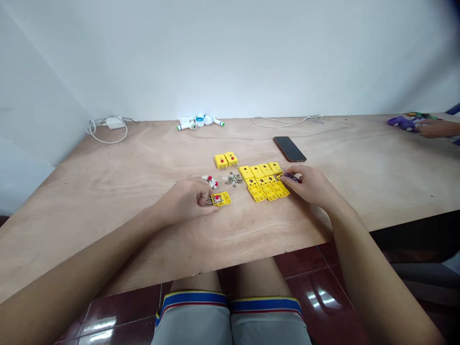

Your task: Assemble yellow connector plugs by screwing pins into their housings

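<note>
My left hand (196,199) is closed on a yellow open housing (225,198) with a red button and metal pins, at the table's middle. My right hand (309,184) pinches a dark, slim tool (293,178), its tip hidden, and touches the right end of the rows of yellow housing parts (266,171). Small metal screws (234,179) lie in a pile between my hands. Red and white small parts (211,182) rest just beyond my left fingers. Farther back, two yellow closed plugs (226,160) stand side by side, pins toward me.
A phone (289,149) lies behind my right hand. White cables (111,123) and white tubular items (200,121) are by the wall. At the far right, another person's hand (436,128) is by a purple object (404,123). The table's front edge is near my forearms.
</note>
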The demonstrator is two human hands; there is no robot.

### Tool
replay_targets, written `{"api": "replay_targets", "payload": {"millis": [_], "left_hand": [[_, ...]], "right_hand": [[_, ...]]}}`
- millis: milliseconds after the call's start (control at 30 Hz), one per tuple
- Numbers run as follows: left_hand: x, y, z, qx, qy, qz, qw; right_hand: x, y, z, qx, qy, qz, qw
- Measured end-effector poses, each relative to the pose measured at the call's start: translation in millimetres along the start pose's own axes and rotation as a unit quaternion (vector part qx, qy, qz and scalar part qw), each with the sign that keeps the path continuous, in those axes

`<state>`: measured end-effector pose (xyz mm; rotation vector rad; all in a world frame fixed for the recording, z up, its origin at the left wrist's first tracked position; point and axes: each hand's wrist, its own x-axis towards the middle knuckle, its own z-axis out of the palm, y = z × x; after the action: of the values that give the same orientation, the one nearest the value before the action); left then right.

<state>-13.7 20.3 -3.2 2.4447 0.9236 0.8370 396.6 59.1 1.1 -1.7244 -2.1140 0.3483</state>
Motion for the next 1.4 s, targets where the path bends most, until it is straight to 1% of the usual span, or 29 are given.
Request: {"api": "replay_targets", "payload": {"millis": [167,300,433,567,700,900,1033,1133,1267,1400], "left_hand": [[0.3,-0.2,-0.1,0.000,-0.002,0.000,1.000],[0.3,-1.4,0.5,-0.001,0.001,0.012,1.000],[0.4,-2.5,1.1,0.000,0.002,0.013,1.000],[-0.3,-3.1,1.8,-0.008,-0.002,0.007,1.000],[-0.4,-2.4,1.7,-0.014,0.002,0.010,1.000],[1.6,-0.8,1.1,-0.008,0.005,0.029,1.000],[1.6,-1.5,1.6,-0.009,0.002,0.026,1.000],[1.2,-1.8,2.0,-0.008,0.001,0.023,1.000],[0.4,-2.3,2.2,-0.013,-0.002,0.018,1.000],[-1.0,-2.4,1.3,0.013,-0.011,-0.009,1.000]], "right_hand": [[0.2,-11.1,3.4,-0.006,0.010,-0.016,1.000],[-0.8,-14.6,2.4,-0.001,0.009,-0.016,1.000],[-13.1,-13.8,-5.2,0.023,0.038,-0.046,0.998],[-35.9,-15.0,-14.1,0.033,0.005,-0.076,0.997],[-49.8,-18.3,-12.8,0.032,-0.020,-0.085,0.996],[-49.8,-23.0,-2.2,0.015,-0.041,-0.077,0.996],[-50.3,-26.8,0.8,0.015,-0.037,-0.074,0.996],[-52.5,-27.3,-0.3,0.020,-0.039,-0.078,0.996],[-55.3,-22.0,-5.5,0.041,-0.044,-0.085,0.995],[-56.0,-16.6,-6.3,0.054,-0.033,-0.083,0.995]]}}
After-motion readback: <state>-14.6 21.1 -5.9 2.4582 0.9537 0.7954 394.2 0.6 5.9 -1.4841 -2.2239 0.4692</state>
